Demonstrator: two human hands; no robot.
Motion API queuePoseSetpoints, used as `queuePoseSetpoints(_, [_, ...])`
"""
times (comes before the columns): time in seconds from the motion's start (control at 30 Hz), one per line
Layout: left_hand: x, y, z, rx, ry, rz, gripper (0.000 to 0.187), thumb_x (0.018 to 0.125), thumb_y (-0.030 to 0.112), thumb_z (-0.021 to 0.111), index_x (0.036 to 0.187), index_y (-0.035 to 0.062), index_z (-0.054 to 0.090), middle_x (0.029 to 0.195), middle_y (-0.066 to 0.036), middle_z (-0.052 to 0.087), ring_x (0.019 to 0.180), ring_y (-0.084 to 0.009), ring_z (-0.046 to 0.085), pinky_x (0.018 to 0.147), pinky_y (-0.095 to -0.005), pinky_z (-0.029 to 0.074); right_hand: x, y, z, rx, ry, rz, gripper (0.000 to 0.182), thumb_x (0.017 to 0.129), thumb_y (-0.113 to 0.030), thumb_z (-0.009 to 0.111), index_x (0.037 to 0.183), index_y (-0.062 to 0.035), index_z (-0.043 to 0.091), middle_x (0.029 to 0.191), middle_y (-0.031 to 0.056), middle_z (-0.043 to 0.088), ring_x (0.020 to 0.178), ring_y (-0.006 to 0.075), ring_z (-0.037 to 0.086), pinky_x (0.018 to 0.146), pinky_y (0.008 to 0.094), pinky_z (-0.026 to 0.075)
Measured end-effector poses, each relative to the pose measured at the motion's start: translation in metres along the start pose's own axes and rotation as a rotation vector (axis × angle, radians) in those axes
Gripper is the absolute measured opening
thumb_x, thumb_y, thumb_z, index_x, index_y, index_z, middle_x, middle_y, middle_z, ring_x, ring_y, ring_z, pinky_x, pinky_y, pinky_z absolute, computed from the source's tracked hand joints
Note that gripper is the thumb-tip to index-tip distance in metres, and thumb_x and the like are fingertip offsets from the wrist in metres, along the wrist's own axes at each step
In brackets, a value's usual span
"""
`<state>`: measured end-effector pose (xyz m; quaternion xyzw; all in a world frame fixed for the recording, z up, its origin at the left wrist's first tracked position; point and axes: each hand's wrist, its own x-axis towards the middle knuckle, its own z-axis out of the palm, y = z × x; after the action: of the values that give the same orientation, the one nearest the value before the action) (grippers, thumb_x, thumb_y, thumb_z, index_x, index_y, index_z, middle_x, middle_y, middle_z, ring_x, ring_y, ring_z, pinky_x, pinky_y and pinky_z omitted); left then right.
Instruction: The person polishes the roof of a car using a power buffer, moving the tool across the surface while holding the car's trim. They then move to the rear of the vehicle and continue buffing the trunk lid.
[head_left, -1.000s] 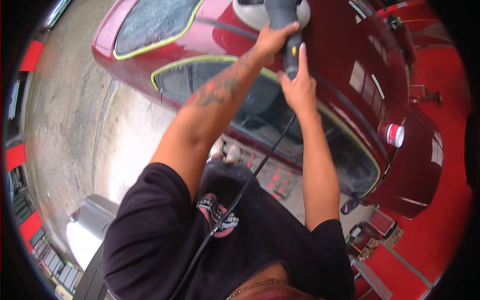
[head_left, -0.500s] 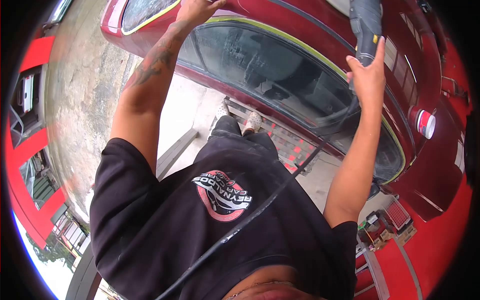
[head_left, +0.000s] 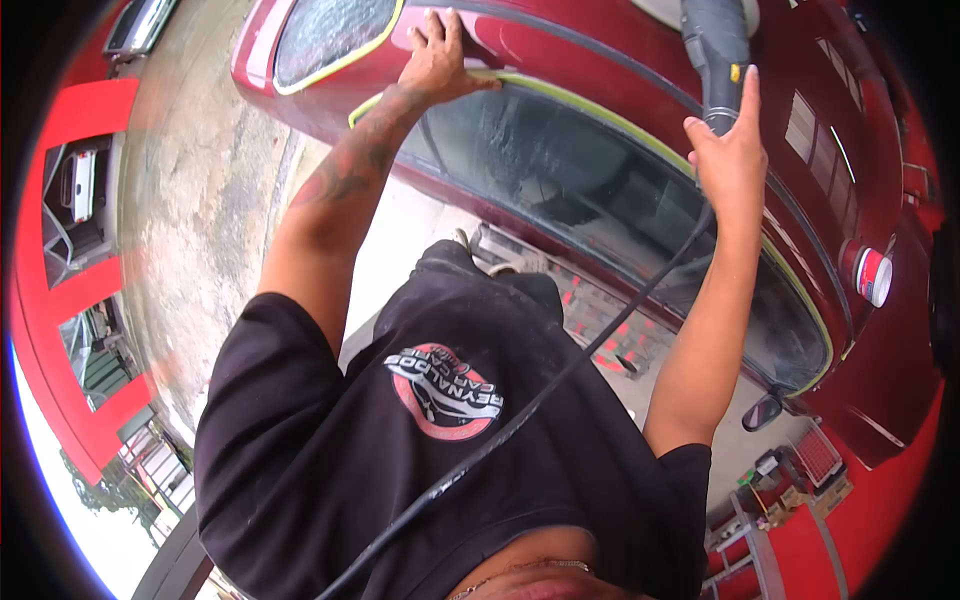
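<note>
Polisher (head_left: 716,55): dark grey body, set on the roof of the dark red car (head_left: 600,60), upper part cut off by the frame edge. We held its handle end with our right hand (head_left: 730,150), fingers stretched up along the body, thumb out to the side; whether the palm gripped fully, we could not tell.

Cord (head_left: 560,385): black, ran from the polisher down across our black shirt (head_left: 400,440).

Left hand (head_left: 440,58): spread flat, palm down, pressed on the car's roof edge just above the yellow-green tape (head_left: 600,108) lining the side window (head_left: 600,190).

Jar (head_left: 873,276): red and white, stood on the car further along, well apart from both hands.
</note>
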<state>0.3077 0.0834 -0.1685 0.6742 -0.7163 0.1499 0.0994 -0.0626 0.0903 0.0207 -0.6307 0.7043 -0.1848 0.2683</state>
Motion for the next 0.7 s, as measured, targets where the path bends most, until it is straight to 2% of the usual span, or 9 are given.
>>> queuePoseSetpoints(0.03, [0.003,-0.004,-0.004,-0.168,-0.246,-0.079,0.148,0.067,0.079,0.083,0.162,-0.0083,0.011,0.162,-0.046,0.015,0.146,-0.0721,0.017,0.118,-0.0679,0.032,0.0,0.002,0.003,-0.028,0.024,-0.039,0.095,0.087,-0.023,0.071,0.168,-0.0228,0.021,0.111,0.0308,0.072,0.1,0.0434,0.074,0.091,0.051,0.057])
queuePoseSetpoints(0.1, [0.002,-0.001,-0.007,-0.143,-0.263,-0.118,0.146,0.066,0.077,0.085,0.163,-0.0052,0.014,0.161,-0.045,0.019,0.146,-0.0708,0.02,0.116,-0.0675,0.037,-0.002,0.006,0.005,0.012,0.01,-0.05,0.094,0.088,-0.022,0.071,0.168,-0.023,0.021,0.11,0.0304,0.072,0.1,0.0438,0.074,0.091,0.0513,0.057])
queuePoseSetpoints(0.2, [0.0,-0.004,-0.006,-0.187,-0.249,-0.108,0.145,0.066,0.075,0.087,0.164,-0.0025,0.014,0.162,-0.044,0.017,0.145,-0.0714,0.019,0.114,-0.0674,0.04,-0.008,0.015,0.004,0.01,0.031,-0.072,0.094,0.089,-0.021,0.071,0.168,-0.0227,0.021,0.11,0.0295,0.073,0.099,0.0426,0.075,0.091,0.0508,0.058])
queuePoseSetpoints(0.43, [0.005,-0.005,-0.014,-0.219,-0.286,-0.13,0.145,0.065,0.071,0.09,0.164,-0.0029,0.013,0.163,-0.044,0.016,0.146,-0.0713,0.019,0.113,-0.0677,0.041,-0.018,0.034,-0.027,0.007,0.053,0.066,0.094,0.089,-0.022,0.071,0.168,-0.024,0.021,0.11,0.0276,0.073,0.095,0.0387,0.076,0.087,0.0489,0.058])
queuePoseSetpoints(0.47, [0.006,-0.006,-0.014,-0.212,-0.297,-0.117,0.144,0.066,0.069,0.09,0.163,-0.0042,0.013,0.162,-0.045,0.016,0.145,-0.0724,0.018,0.113,-0.0685,0.041,-0.02,0.038,-0.033,0.032,0.069,0.077,0.094,0.089,-0.021,0.071,0.168,-0.0245,0.022,0.106,0.0243,0.073,0.086,0.0324,0.076,0.083,0.0457,0.058])
queuePoseSetpoints(0.57, [0.008,-0.006,-0.015,-0.206,-0.321,-0.115,0.144,0.066,0.069,0.09,0.163,-0.0057,0.013,0.161,-0.045,0.016,0.144,-0.0741,0.017,0.113,-0.0699,0.041,-0.027,0.042,-0.046,0.102,0.069,0.147,0.095,0.088,-0.02,0.072,0.169,-0.0249,0.022,0.098,0.0189,0.073,0.075,0.0234,0.074,0.075,0.0409,0.058])
queuePoseSetpoints(0.6, [0.007,-0.007,-0.015,-0.197,-0.307,-0.101,0.145,0.067,0.069,0.09,0.162,-0.007,0.012,0.161,-0.046,0.016,0.143,-0.0751,0.017,0.112,-0.0712,0.04,-0.029,0.043,-0.048,0.113,0.086,0.147,0.096,0.088,-0.018,0.071,0.169,-0.025,0.021,0.088,0.0131,0.07,0.067,0.0168,0.069,0.066,0.0366,0.057])
queuePoseSetpoints(0.7, [0.007,-0.008,-0.015,-0.232,-0.309,-0.104,0.147,0.066,0.069,0.09,0.162,-0.0076,0.01,0.161,-0.046,0.015,0.142,-0.0763,0.018,0.112,-0.0716,0.039,-0.03,0.052,-0.051,0.158,0.109,0.147,0.096,0.088,-0.018,0.071,0.169,-0.0248,0.021,0.082,0.0104,0.069,0.064,0.016,0.067,0.061,0.0355,0.056])
